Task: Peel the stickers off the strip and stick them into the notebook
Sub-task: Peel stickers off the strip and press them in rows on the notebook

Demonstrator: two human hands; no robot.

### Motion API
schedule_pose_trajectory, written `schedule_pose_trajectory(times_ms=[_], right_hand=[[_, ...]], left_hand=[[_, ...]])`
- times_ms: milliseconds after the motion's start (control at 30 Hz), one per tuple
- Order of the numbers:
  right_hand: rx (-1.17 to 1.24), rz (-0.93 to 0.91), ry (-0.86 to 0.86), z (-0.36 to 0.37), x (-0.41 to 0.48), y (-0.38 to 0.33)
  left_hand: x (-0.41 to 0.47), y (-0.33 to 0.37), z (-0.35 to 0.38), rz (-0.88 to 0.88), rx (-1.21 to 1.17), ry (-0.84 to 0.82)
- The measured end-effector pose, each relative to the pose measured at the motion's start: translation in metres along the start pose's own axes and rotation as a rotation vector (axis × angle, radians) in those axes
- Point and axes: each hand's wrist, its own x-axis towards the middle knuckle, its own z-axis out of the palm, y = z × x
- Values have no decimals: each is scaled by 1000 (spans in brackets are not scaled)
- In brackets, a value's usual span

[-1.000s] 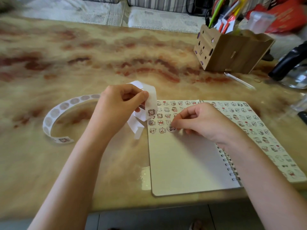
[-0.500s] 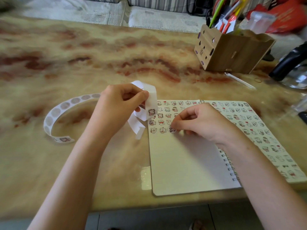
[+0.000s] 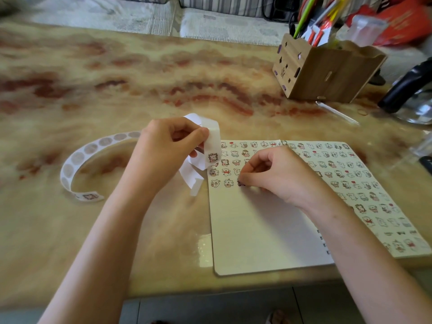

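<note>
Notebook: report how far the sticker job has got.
Done: the right page looks full, and rows top the left page. In hand: the right hand pinches a sticker onto it; the left hand holds the strip, next sticker ready. Left: most of the left page is bare.

The white strip (image 3: 212, 136) is pinched in the left hand (image 3: 163, 153), looped over its thumb, with a held sticker (image 3: 214, 157) on it just right of the thumb. Its tail arcs on edge out to the left of that hand, showing bare round spots, and ends flat with an end sticker (image 3: 90, 196). The notebook (image 3: 257, 230) lies open and flat under the right hand (image 3: 280, 176): the left page has rows of stickers (image 3: 233, 153) beyond the hand and is blank nearer the person, and the right page is covered. The last sticker (image 3: 240, 183) sits under the right fingertips, ending the lowest row
</note>
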Motion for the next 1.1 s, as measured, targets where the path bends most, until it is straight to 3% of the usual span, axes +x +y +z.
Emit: schedule_pose_trajectory(times_ms=[567,733,1100], right_hand=[[4,22,41,-3,4,5],[-152,-11,105,4,3,3],[-92,9,-42,-5,1,1]], left_hand=[[0,0,1,1,3,3],[2,0,2,3,-9,7],[0,0,3,13,-24,5]])
